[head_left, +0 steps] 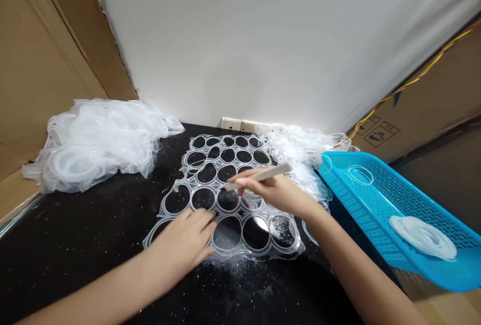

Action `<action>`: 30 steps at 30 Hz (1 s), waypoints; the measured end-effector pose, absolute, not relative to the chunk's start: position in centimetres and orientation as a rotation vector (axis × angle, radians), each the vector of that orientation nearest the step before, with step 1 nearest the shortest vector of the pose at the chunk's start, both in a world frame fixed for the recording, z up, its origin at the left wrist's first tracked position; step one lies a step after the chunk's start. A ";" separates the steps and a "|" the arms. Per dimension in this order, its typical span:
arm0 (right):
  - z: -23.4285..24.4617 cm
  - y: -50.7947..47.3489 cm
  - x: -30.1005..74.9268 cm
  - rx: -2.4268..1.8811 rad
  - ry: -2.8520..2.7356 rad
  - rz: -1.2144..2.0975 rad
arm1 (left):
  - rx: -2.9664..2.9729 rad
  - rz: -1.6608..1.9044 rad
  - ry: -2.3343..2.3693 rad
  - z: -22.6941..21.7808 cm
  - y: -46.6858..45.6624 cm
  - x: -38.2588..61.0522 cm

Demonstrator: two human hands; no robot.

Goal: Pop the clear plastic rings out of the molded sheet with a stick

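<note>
Ring sheet (217, 185) is translucent, ragged-edged, rows of round holes — left hand (188, 237) rests near-left, fingers loosely extended; right hand (276, 192) pinches pale flat stick (273, 171).

Soft light spreads evenly over the wall (263, 29), with a faint shadow above the tabletop's (75, 245) far edge. White glare shows near the sheet's (217, 172) near edge. The left pile (101, 124) looks washed out; wide-angle stretching distorts the outer edges.
</note>
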State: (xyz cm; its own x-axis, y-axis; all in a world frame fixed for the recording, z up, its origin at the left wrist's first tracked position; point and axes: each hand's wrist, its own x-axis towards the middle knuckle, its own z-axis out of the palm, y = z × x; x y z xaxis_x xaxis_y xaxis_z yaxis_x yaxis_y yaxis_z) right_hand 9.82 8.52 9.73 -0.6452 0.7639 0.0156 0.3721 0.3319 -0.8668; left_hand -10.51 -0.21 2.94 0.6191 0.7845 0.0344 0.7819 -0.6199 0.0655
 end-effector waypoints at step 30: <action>2.4 5.0 6.4 -0.480 -2.805 -0.151 | 2.828 0.478 1.699 0.5 -3.5 -9.1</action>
